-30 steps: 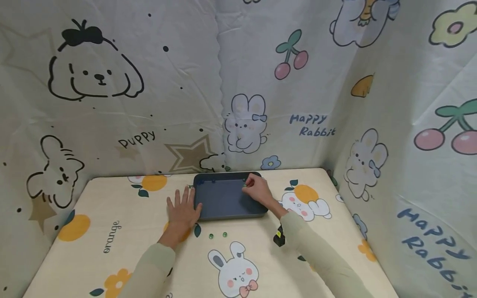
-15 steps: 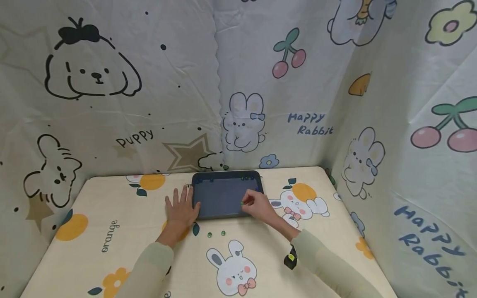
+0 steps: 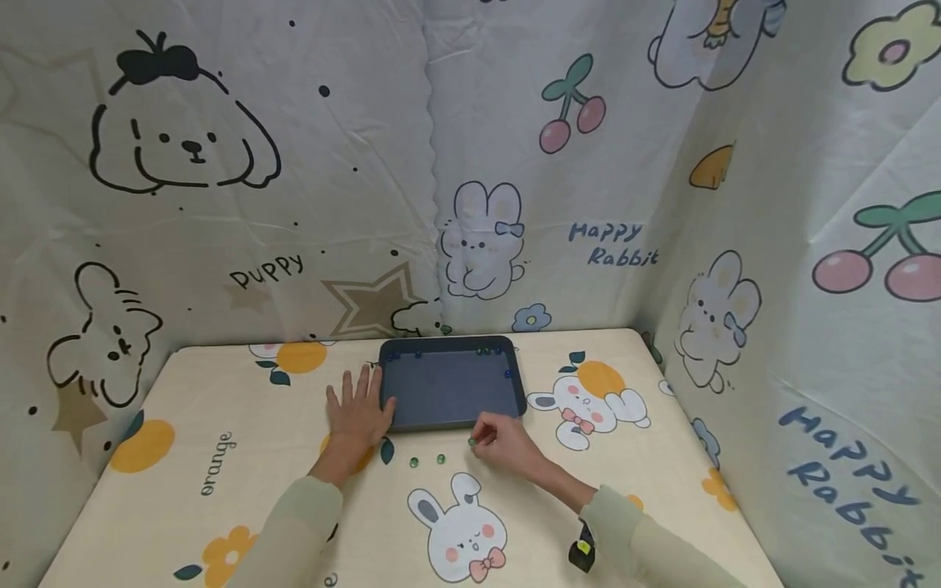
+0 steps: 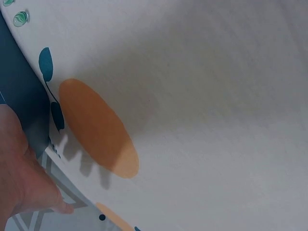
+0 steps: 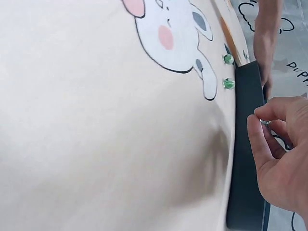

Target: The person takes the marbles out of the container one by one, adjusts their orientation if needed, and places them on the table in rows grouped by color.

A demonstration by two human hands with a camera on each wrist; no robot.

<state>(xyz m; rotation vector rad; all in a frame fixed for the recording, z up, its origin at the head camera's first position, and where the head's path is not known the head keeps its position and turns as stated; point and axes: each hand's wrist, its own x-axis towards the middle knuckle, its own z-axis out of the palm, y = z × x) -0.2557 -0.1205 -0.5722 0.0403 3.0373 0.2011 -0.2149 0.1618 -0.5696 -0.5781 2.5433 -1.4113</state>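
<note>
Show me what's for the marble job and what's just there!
Looks like the job:
tray with marbles in it
two green marbles in front
right hand, pinching a green marble
left hand, at the tray's left end

Looks just there:
printed tablecloth
printed curtain behind
black-and-yellow gadget by the right sleeve

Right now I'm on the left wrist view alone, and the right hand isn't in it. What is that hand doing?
Observer: In the head view, the right hand pinches a small green marble, seen just on the near side of the tray.
Operator: Understood. My view catches barely any of the tray, so does anything lie inside it?
Observer: Yes, the head view shows several tiny marbles in it, green and dark blue, most of them along the far wall; they are too small for me to give a sure count.
</note>
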